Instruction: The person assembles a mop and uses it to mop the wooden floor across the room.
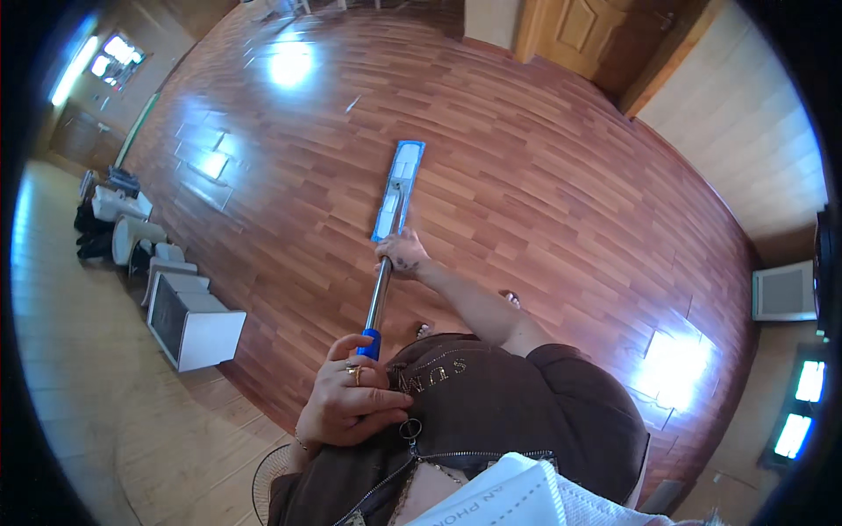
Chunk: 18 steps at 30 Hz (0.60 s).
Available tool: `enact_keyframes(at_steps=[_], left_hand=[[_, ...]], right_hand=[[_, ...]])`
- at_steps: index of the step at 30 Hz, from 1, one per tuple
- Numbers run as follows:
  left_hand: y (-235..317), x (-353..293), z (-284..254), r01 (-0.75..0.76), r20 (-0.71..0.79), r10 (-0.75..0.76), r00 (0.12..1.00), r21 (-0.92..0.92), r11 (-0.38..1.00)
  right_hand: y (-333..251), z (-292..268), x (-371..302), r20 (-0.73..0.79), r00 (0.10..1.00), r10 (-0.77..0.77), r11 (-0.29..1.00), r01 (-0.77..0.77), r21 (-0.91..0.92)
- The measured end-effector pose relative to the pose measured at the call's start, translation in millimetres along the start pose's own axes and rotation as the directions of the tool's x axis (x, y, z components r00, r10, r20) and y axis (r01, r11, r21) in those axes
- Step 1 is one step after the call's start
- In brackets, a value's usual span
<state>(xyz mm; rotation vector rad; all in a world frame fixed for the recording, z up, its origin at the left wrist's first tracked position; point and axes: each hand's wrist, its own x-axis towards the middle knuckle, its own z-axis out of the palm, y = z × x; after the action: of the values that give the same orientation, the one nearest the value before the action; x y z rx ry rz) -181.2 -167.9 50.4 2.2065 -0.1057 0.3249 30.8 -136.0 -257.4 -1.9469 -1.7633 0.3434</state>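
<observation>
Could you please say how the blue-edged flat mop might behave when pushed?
Its straight, silvery metal pole looks stiff, probably bending little. The flat, rectangular blue-edged head may glide readily over the shiny wood-patterned floor.

The fisheye camera on my head faced down over my brown top [526,403], nearer my left hand [351,394] than my right hand [405,252], with floor [517,184] beyond.

Wooden door [589,39] top right. Left side: white-topped box cabinet [210,340], row of pale furniture [138,238] just beyond, lit window [118,60] farther up. Right edge: pale boxy unit [783,294], two-pane window [795,434] below. Round wire guard [261,480] bottom left, partly hidden.
</observation>
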Motion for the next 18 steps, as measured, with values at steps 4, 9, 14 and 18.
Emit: enact_keyframes(at_steps=[4, 9, 14, 18], left_hand=[[4, 47, 21, -0.105, 0.089, 0.113, 0.990, -0.085, 0.991], [12, 134, 59, -0.203, 0.221, 0.251, 0.942, -0.221, 0.954], [12, 226, 121, -0.330, 0.380, 0.448, 0.809, -0.338, 0.881], [13, 279, 195, -0.294, 0.454, 0.509, 0.731, -0.463, 0.836]], right_hand=[[42, -57, -54, -0.031, 0.991, 0.133, 0.991, -0.133, 0.009], [118, -116, -141, -0.155, 0.938, 0.309, 0.951, -0.303, 0.060], [184, -172, -256, -0.459, 0.769, 0.445, 0.881, -0.467, 0.073], [241, -179, -359, -0.578, 0.608, 0.544, 0.782, -0.617, 0.087]])
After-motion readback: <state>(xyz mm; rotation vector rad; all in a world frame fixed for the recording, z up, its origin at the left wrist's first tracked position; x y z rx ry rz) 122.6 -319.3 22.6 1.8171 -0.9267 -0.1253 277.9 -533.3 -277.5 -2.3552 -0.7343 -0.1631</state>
